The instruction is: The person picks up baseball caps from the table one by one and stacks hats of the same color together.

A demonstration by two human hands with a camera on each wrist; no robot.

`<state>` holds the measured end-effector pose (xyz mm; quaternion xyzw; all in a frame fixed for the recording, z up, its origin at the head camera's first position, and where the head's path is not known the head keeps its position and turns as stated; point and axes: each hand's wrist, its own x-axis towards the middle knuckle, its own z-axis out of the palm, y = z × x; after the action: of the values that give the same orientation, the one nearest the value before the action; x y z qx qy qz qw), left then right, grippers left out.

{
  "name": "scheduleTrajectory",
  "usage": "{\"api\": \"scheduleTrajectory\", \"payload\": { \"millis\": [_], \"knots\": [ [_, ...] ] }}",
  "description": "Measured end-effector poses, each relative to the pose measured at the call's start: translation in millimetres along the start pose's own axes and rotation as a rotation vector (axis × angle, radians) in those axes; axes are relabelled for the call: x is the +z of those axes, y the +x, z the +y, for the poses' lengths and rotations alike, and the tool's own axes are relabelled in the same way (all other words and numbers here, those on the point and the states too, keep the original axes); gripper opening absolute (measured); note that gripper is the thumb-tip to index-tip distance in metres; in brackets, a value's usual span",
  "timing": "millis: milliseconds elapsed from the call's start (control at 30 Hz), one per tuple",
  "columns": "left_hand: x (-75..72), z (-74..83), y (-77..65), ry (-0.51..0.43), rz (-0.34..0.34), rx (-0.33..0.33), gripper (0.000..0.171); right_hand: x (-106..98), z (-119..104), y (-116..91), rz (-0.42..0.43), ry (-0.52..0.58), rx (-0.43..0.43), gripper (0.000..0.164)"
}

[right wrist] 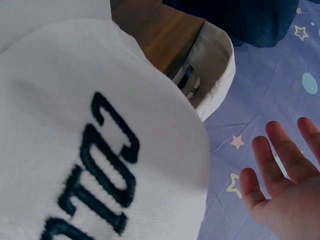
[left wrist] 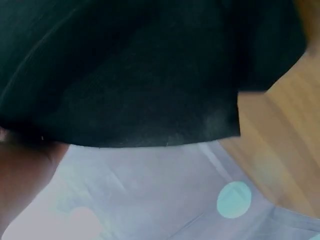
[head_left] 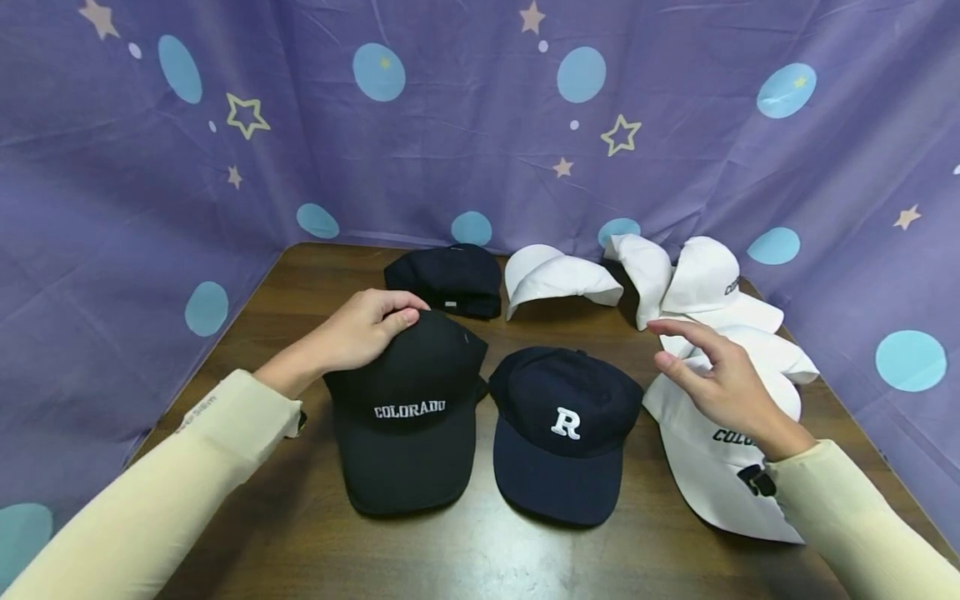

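My left hand [head_left: 363, 329] pinches the top of a black baseball cap [head_left: 408, 458] lettered "COLORADO", whose brim faces me. In the left wrist view, the cap's dark cloth [left wrist: 140, 80] fills the upper part and hides most of the fingers. To its right lies a navy cap [head_left: 558, 479] with a white "R". My right hand [head_left: 723, 383] holds nothing, its fingers apart, and overlaps the white caps in the head view. Beneath it is a white cap [head_left: 712, 479] with dark lettering, partly covered by the hand. The right wrist view shows white cloth with lettering [right wrist: 160, 165] beside the spread fingers [right wrist: 287, 160].
Along the back of the wooden table [head_left: 322, 267] sit a dark cap [head_left: 450, 275], a white cap [head_left: 562, 275] on its side and another white cap [head_left: 641, 271]. More white caps, including a lettered one [head_left: 705, 275], crowd the right side. A purple patterned curtain [head_left: 480, 150] surrounds the table.
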<state>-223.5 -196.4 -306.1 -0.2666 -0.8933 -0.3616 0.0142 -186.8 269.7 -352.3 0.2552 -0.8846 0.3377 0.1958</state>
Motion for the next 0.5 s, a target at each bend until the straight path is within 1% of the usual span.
{"api": "scheduleTrajectory", "payload": {
  "millis": [167,200,267,333,433,500],
  "knots": [
    [16.8,-14.5,-3.1,0.178,0.071,0.053,0.022,2,-1,-1,-0.001,0.004,0.001,0.046],
    [18.9,-16.5,-3.9,0.207,0.083,0.054,0.022,2,-2,-1,0.0,0.004,0.001,0.046],
    [22.5,-20.4,-5.6,0.251,0.092,0.032,0.021,2,-1,-1,0.003,0.003,-0.001,0.046],
    [25.2,-23.5,-7.7,0.272,0.079,-0.004,0.022,3,-2,-1,0.005,0.003,-0.004,0.046],
    [29.3,-30.3,-10.1,0.263,0.046,-0.052,0.022,3,-2,0,0.007,0.005,-0.011,0.045],
    [31.1,-35.5,-11.1,0.241,0.042,-0.045,0.022,4,-2,0,0.008,0.008,-0.018,0.044]
  ]
}}
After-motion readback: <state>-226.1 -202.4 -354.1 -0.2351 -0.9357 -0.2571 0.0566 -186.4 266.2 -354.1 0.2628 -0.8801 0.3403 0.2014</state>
